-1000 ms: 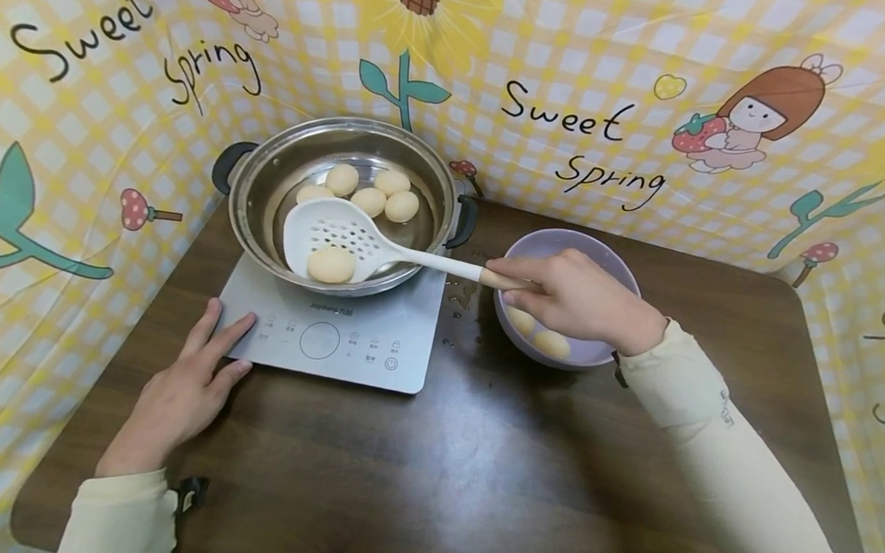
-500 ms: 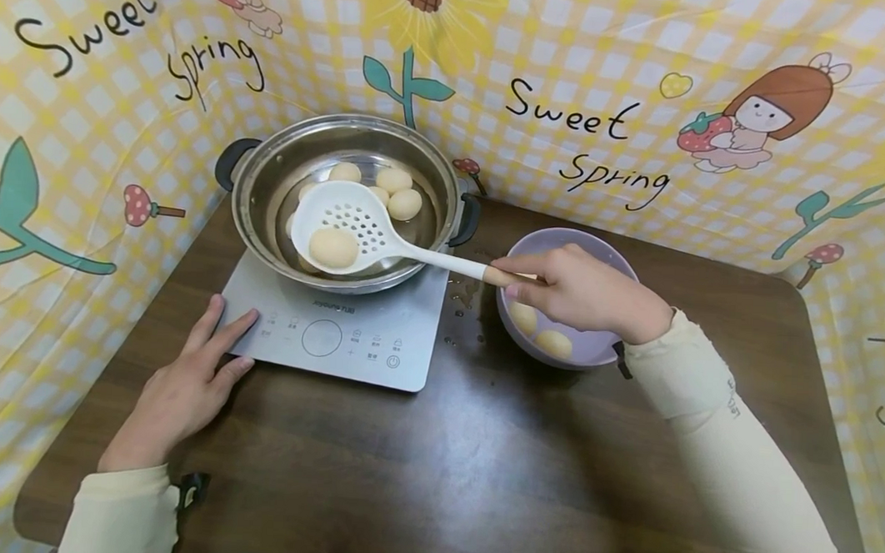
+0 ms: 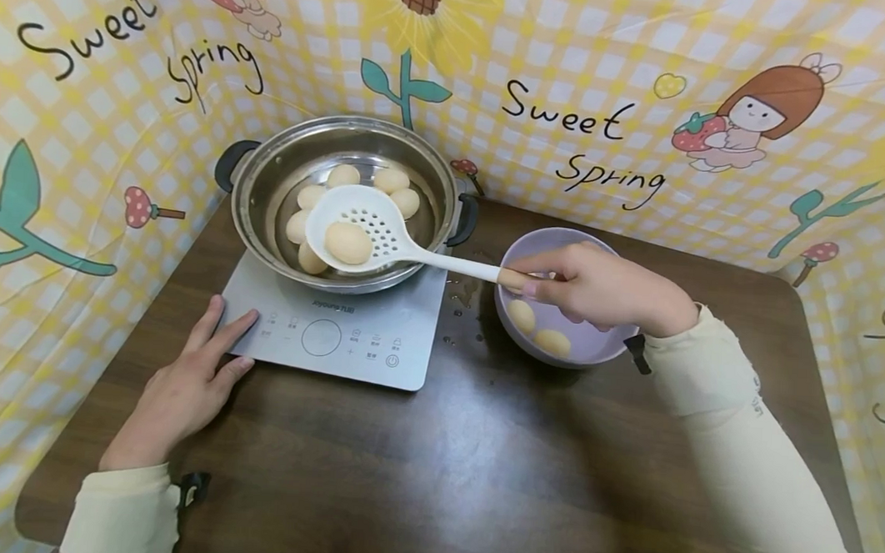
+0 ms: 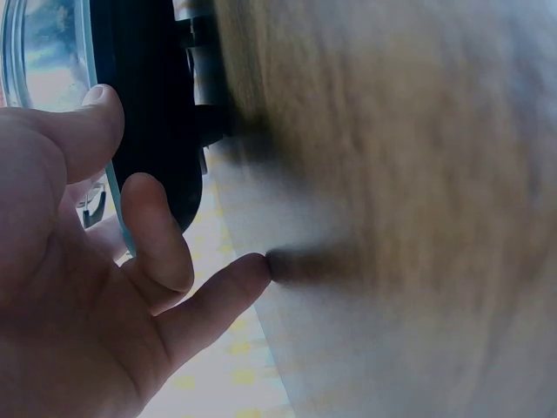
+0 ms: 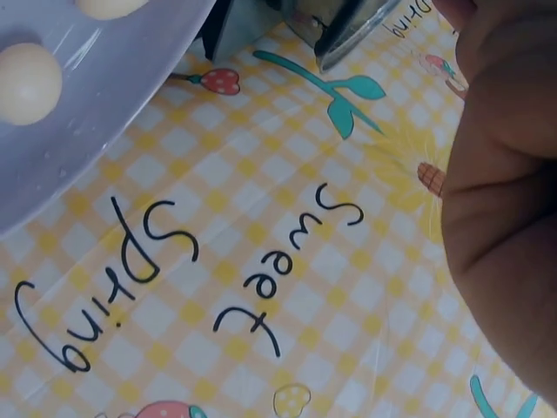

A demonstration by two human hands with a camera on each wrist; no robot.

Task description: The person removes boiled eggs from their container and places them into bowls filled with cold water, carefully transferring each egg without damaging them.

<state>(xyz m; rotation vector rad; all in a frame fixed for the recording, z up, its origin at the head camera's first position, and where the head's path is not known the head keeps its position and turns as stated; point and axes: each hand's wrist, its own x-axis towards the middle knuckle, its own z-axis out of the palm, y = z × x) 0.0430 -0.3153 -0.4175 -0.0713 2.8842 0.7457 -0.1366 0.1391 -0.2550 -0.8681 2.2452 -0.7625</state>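
One egg [image 3: 348, 243] lies on one white slotted skimmer [image 3: 413, 255] over one steel pot [image 3: 265, 185]; six more eggs [image 3: 344, 177] are visible in the pot, and two in one purple bowl [image 3: 597, 341]. The right hand [image 3: 595, 286], bent above the bowl, pinches the skimmer's wooden handle, with the egg to its left. The left hand [image 3: 185, 388], fingers spread, touches the induction cooktop's [image 3: 321, 338] left corner, nearer the person than the egg.
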